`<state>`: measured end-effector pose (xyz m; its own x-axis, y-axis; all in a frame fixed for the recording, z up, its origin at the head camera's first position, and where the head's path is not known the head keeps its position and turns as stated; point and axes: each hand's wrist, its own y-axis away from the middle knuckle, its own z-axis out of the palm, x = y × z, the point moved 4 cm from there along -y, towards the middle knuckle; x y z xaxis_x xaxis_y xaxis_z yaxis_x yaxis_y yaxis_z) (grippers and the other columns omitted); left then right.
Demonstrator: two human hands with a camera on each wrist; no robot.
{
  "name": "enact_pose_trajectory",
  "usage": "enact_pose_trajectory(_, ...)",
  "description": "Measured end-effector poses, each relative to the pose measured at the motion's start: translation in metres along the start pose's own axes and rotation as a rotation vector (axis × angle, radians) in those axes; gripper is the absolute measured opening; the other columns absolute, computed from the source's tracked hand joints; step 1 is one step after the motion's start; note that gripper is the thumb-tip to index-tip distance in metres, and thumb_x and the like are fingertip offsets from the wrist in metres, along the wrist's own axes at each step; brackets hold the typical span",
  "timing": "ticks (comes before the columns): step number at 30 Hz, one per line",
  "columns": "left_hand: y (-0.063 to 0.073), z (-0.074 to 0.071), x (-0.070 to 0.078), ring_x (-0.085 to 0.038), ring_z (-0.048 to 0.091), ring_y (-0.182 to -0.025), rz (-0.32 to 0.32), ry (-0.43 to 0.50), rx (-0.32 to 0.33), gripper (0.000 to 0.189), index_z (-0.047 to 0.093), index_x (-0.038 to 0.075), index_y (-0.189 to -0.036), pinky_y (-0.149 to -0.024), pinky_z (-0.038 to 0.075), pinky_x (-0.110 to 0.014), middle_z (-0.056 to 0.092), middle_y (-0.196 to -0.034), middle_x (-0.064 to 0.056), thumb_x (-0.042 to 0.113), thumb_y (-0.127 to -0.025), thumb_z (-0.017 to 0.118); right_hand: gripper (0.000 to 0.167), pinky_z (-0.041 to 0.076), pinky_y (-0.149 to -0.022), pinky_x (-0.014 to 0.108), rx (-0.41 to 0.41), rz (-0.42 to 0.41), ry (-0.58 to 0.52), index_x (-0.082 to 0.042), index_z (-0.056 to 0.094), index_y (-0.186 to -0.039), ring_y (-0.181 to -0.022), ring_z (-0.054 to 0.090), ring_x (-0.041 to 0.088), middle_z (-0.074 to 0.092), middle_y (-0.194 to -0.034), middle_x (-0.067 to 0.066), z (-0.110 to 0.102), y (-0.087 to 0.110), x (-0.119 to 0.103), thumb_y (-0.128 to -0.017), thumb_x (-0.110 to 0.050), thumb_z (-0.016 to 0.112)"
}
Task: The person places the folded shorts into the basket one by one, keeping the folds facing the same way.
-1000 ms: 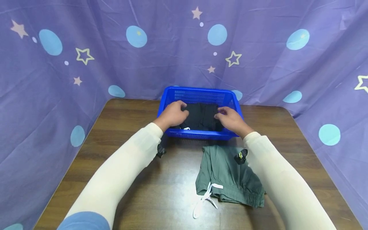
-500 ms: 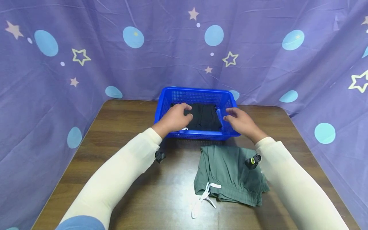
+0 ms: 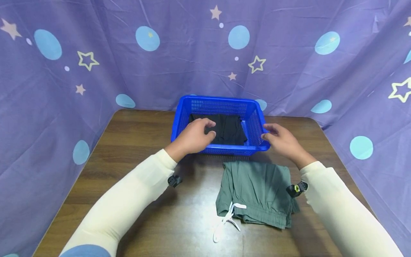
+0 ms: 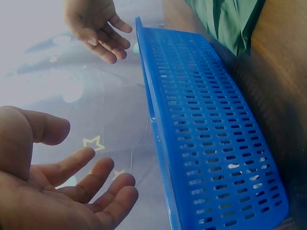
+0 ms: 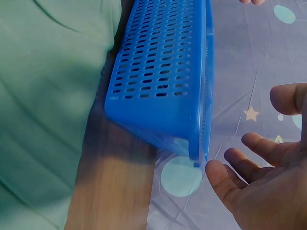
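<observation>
Your wooden table carries a blue plastic basket at its far edge, against the star-printed purple backdrop, and a folded black garment lies flat inside it, filling most of the floor. Nearer to you, the folded green shorts rest on the table just in front of the basket, their white drawstring trailing off the near edge. Your left hand hovers over the basket's near left part with relaxed, slightly bent fingers, gripping nothing; your right hand is likewise loose and empty, just outside the basket's near right corner, fingertips about at the rim, though contact is hard to confirm. If you mean to take the shorts, my advice is to slide flat fingers under both side edges so the fold holds, and gather that drawstring so it does not snag. The basket is rigid, slotted and thin-walled, so it will probably skid on the smooth wood if bumped. The shorts look like soft, lightly creased woven cloth that will sag when lifted by one edge.
</observation>
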<state>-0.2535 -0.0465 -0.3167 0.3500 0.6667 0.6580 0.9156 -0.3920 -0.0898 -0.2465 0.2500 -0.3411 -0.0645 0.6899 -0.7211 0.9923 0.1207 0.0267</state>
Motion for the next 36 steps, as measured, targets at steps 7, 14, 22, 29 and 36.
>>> enact_pose_trajectory(7, 0.007, 0.005, 0.005, -0.023, 0.061, -0.102, 0.021, 0.034, -0.029, 0.032, 0.066, 0.003, -0.128, -0.093, 0.049, -0.041, 0.067, -0.119, -0.009, 0.019, -0.102, 0.058, 0.055, 0.038, -0.108, 0.057, 0.017, 0.004, 0.043, 0.006, 0.045, -0.148, -0.133, 0.049, 0.045, 0.047, -0.15, 0.026, -0.008, 0.013, 0.01, -0.103, -0.025, 0.054)
enact_pose_trajectory(14, 0.014, 0.016, 0.007, -0.016, 0.062, -0.089, 0.046, 0.023, -0.122, 0.021, 0.071, 0.009, -0.112, -0.084, 0.05, -0.036, 0.069, -0.097, 0.0, 0.021, -0.101, 0.058, 0.057, 0.033, -0.111, 0.058, 0.029, 0.023, 0.046, 0.006, 0.043, -0.149, -0.137, 0.044, 0.045, 0.046, -0.152, 0.025, -0.013, 0.021, 0.018, -0.103, -0.026, 0.052)
enact_pose_trajectory(22, 0.02, 0.044, 0.002, -0.01, 0.059, -0.079, 0.084, 0.0, -0.303, 0.014, 0.073, 0.011, -0.1, -0.078, 0.05, -0.03, 0.067, -0.086, 0.005, 0.019, -0.1, 0.061, 0.051, 0.036, -0.108, 0.057, 0.054, 0.129, 0.041, 0.009, 0.042, -0.148, -0.132, 0.047, 0.044, 0.048, -0.146, 0.029, -0.018, 0.023, 0.036, -0.103, -0.016, 0.039)
enact_pose_trajectory(29, 0.022, 0.063, -0.002, -0.011, 0.059, -0.082, 0.056, -0.028, -0.378, 0.013, 0.073, 0.012, -0.101, -0.077, 0.05, -0.03, 0.067, -0.09, 0.006, 0.019, -0.1, 0.061, 0.051, 0.035, -0.107, 0.059, 0.058, 0.195, 0.129, 0.008, 0.049, -0.142, -0.132, 0.045, 0.048, 0.051, -0.143, 0.031, -0.019, 0.023, 0.05, -0.102, -0.021, 0.035)
enact_pose_trajectory(36, 0.022, 0.075, -0.008, -0.012, 0.06, -0.074, -0.012, -0.095, -0.4, 0.017, 0.069, 0.015, -0.09, -0.072, 0.049, -0.032, 0.065, -0.077, 0.005, 0.024, -0.102, 0.061, 0.053, 0.035, -0.107, 0.062, -0.003, 0.252, 0.216, 0.012, 0.05, -0.138, -0.132, 0.043, 0.053, 0.048, -0.142, 0.036, -0.014, 0.027, 0.065, -0.102, -0.024, 0.035)
